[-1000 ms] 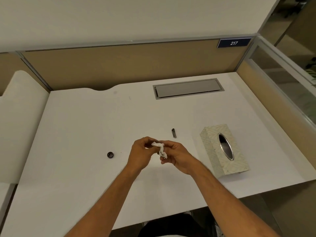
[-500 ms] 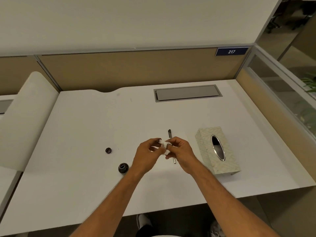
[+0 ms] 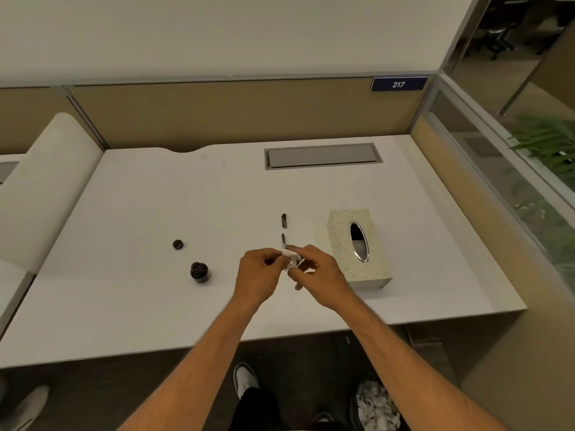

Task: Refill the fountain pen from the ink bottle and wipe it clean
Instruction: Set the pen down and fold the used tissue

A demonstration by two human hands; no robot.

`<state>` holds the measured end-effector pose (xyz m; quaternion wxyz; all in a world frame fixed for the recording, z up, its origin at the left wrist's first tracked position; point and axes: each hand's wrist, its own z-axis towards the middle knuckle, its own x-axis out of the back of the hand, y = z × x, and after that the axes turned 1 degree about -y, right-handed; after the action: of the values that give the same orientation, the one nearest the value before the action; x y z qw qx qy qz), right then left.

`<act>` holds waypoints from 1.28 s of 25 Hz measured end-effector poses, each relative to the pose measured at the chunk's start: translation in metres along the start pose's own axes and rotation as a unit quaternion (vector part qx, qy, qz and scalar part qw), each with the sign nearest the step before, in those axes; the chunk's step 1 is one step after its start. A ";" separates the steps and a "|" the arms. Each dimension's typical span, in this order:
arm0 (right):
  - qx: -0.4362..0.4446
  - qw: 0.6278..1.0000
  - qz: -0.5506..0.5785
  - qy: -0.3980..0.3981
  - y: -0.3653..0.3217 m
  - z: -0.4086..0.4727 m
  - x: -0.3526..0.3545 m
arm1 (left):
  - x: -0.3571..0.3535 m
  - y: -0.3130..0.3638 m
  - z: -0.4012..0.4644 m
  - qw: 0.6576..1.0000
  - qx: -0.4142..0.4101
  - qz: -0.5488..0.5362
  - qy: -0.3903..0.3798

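My left hand [image 3: 259, 276] and right hand [image 3: 317, 275] both pinch a crumpled tissue [image 3: 291, 259] around the pen [image 3: 283, 241], left of the tissue box [image 3: 339, 244]. Open ink bottle [image 3: 199, 272] sits further left, its cap [image 3: 178, 244] apart. Wall plate [image 3: 399, 84] reads 217.

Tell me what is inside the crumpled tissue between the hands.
A dark pen pokes out past the tissue, pointing away. The left hand and right hand pinch the wad; the rest of the pen is covered by tissue and fingers.
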<state>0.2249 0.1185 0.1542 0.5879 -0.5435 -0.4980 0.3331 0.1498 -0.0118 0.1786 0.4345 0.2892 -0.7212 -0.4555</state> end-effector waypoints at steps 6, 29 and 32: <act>0.009 0.999 -0.021 0.042 0.010 -0.045 0.024 | -0.030 0.003 -0.025 0.999 0.019 -0.018 -0.018; -0.303 0.897 -0.072 0.315 0.220 -0.218 0.112 | -0.248 -0.101 -0.050 0.829 -0.204 0.284 -0.438; -0.340 0.880 -0.093 0.320 0.268 -0.231 0.112 | -0.284 -0.130 -0.050 0.801 -0.205 0.302 -0.475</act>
<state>0.5153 0.2021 -0.0608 0.5228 -0.7377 -0.4140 -0.1050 0.3269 0.1446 -0.0326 0.2025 -0.2921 -0.7776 -0.5187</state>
